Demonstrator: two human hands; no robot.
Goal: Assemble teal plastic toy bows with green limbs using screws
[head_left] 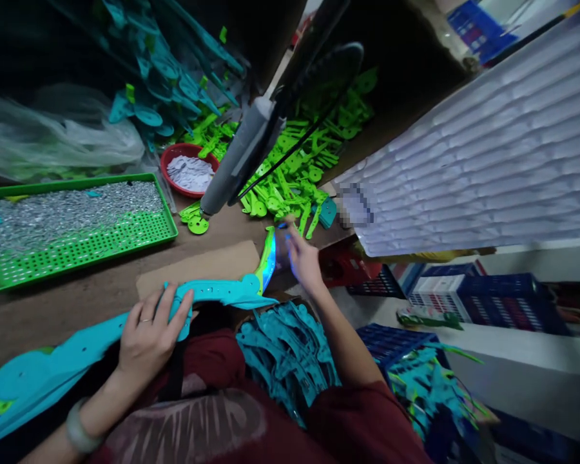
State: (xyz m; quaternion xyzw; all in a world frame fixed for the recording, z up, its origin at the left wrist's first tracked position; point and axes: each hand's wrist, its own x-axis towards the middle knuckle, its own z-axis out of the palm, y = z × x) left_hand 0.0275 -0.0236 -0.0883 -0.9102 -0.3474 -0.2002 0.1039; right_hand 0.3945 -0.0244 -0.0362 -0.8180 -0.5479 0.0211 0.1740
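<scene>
A long teal plastic part (96, 341) stretches along the table's near edge in front of my body. My left hand (149, 328) is curled over its middle, fingers on top. At its right end, a curved green plastic piece (269, 254) with a blue-lit face joins or touches it. My right hand (305, 261) is to the right of this piece, by the near edge of a heap of loose green plastic parts (290, 187). Its fingertips are blurred, so whether they pinch anything is unclear. A grey electric screwdriver (241, 154) hangs tip-down between the hands and the heap.
A green perforated tray (91, 251) holds small metal pieces on the left; a red bowl (167, 158) stands beside it. Flat cardboard (198, 267) lies on the table (43, 322). Teal parts (290, 351) fill a container by my lap. Blue crates (502, 296) stand at right.
</scene>
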